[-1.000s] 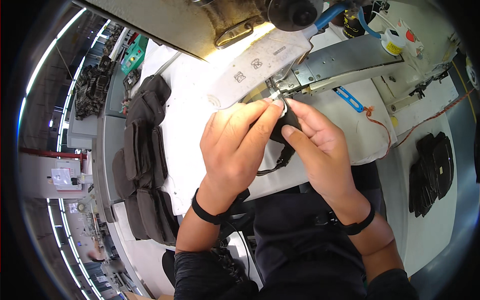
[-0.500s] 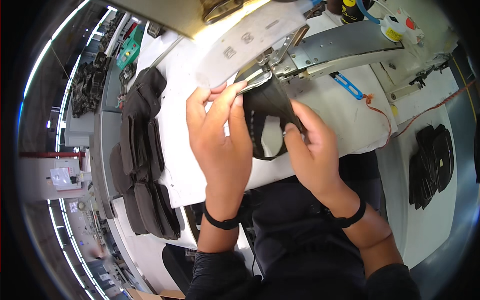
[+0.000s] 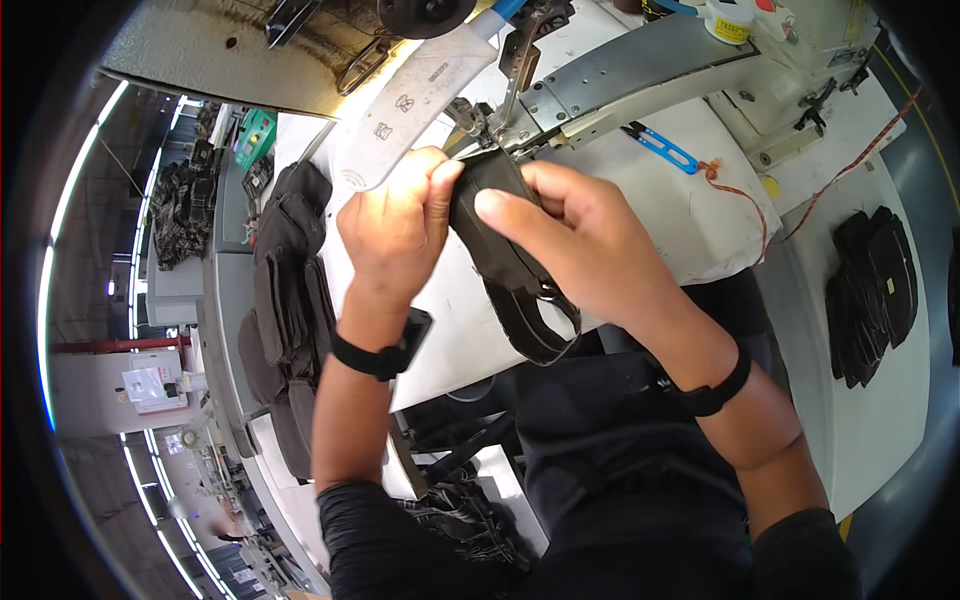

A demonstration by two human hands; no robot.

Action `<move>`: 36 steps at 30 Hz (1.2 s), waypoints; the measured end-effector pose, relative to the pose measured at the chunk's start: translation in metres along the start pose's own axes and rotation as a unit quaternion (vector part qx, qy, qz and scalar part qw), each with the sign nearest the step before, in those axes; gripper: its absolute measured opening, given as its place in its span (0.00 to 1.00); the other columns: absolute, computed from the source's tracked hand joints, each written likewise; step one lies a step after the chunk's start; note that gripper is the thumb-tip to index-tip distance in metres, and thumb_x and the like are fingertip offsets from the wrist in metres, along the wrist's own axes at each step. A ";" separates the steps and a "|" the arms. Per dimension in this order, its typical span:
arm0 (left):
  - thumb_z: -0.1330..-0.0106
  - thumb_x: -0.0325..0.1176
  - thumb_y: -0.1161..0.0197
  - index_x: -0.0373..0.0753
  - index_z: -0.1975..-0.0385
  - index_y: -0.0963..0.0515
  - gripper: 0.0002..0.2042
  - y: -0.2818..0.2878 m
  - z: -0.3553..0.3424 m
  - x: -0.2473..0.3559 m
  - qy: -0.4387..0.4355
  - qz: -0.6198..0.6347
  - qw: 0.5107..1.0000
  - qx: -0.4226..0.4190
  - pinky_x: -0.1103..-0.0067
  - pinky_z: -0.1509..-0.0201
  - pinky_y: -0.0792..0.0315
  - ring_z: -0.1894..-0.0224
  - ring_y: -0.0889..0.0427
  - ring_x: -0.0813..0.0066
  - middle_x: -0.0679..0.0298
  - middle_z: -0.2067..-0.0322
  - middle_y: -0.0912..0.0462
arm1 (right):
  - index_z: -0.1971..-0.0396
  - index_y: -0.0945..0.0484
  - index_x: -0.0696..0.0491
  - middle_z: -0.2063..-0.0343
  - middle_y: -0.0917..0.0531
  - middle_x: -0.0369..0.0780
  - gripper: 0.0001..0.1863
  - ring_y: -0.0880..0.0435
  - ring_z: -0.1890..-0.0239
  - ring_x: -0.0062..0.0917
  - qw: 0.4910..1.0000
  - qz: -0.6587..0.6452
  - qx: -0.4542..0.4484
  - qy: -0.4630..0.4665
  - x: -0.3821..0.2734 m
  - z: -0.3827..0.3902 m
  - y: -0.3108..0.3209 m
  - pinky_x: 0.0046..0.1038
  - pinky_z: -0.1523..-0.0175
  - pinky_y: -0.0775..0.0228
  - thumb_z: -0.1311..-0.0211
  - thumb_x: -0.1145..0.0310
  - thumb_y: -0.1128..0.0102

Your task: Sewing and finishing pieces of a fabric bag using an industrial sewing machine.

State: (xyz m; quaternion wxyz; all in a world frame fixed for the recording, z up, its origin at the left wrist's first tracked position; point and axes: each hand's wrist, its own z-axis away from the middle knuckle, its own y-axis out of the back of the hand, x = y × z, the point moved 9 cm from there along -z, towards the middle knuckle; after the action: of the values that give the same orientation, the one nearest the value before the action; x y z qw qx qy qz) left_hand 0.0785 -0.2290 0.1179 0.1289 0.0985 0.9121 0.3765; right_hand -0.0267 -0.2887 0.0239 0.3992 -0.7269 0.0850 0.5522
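A dark fabric pouch (image 3: 495, 240) is held between my two hands, just in front of the sewing machine's needle area (image 3: 478, 122). My left hand (image 3: 392, 230) pinches its upper left edge between thumb and curled fingers. On the other side, my right hand (image 3: 595, 240) grips it with the thumb laid on the top face and the fingers behind. The pouch's lower end hangs toward me as an open loop, with the white table showing through. Whether its upper edge lies under the presser foot, I cannot tell.
The narrow metal machine arm (image 3: 640, 90) reaches in from the right, and a white guard plate (image 3: 415, 110) hangs above my left hand. Blue thread snips (image 3: 662, 148) on a red cord (image 3: 745, 205) lie at right. Dark piece stacks (image 3: 285, 300) stand left; others (image 3: 872, 300) lie far right.
My hands have turned the pouch, so its zipper and wide opening no longer show and a plain face is up. My right thumb has moved up onto it. The view has shifted too.
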 end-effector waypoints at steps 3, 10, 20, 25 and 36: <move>0.37 0.34 0.22 0.41 0.60 0.17 0.11 0.002 -0.019 0.003 -0.067 0.030 0.992 -0.102 0.74 0.71 0.24 0.74 0.16 0.68 0.64 0.73 0.16 | 0.62 0.18 0.59 0.74 0.18 0.30 0.10 0.24 0.73 0.07 0.998 -0.057 0.023 -0.021 0.003 -0.005 0.000 0.19 0.69 0.31 0.25 0.66 0.37; 0.43 0.19 0.23 0.36 0.50 0.13 0.19 0.015 -0.039 0.018 -0.168 0.079 0.965 -0.183 0.72 0.61 0.20 0.65 0.14 0.63 0.60 0.65 0.15 | 0.55 0.17 0.62 0.70 0.15 0.33 0.08 0.21 0.70 0.08 0.997 -0.037 0.055 -0.024 0.009 -0.008 0.004 0.17 0.66 0.29 0.26 0.73 0.36; 0.43 0.18 0.24 0.37 0.53 0.09 0.17 0.010 -0.044 0.003 -0.098 0.170 0.959 -0.204 0.73 0.58 0.21 0.63 0.14 0.65 0.59 0.63 0.13 | 0.35 0.23 0.64 0.76 0.19 0.29 0.23 0.29 0.76 0.04 0.993 -0.039 0.105 0.024 0.010 0.012 0.012 0.15 0.73 0.40 0.26 0.75 0.35; 0.38 0.21 0.24 0.37 0.54 0.09 0.12 0.002 -0.042 -0.016 0.027 0.266 0.929 -0.256 0.77 0.53 0.21 0.58 0.13 0.70 0.60 0.61 0.11 | 0.36 0.23 0.65 0.76 0.19 0.29 0.22 0.29 0.75 0.04 0.992 -0.051 0.114 0.021 0.015 0.011 0.011 0.14 0.72 0.40 0.26 0.75 0.35; 0.35 0.21 0.26 0.36 0.53 0.09 0.11 0.000 -0.040 -0.009 0.058 0.256 0.931 -0.255 0.80 0.54 0.21 0.57 0.15 0.75 0.62 0.60 0.13 | 0.41 0.19 0.64 0.77 0.19 0.27 0.17 0.30 0.76 0.03 0.988 -0.074 0.131 0.039 0.012 0.007 0.011 0.14 0.72 0.41 0.26 0.73 0.34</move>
State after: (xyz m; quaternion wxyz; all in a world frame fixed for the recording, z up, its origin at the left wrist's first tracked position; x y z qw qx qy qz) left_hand 0.0744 -0.2581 0.1461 -0.0040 0.2705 0.7349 0.6219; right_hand -0.0335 -0.2873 0.0080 0.5273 -0.6934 0.1180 0.4766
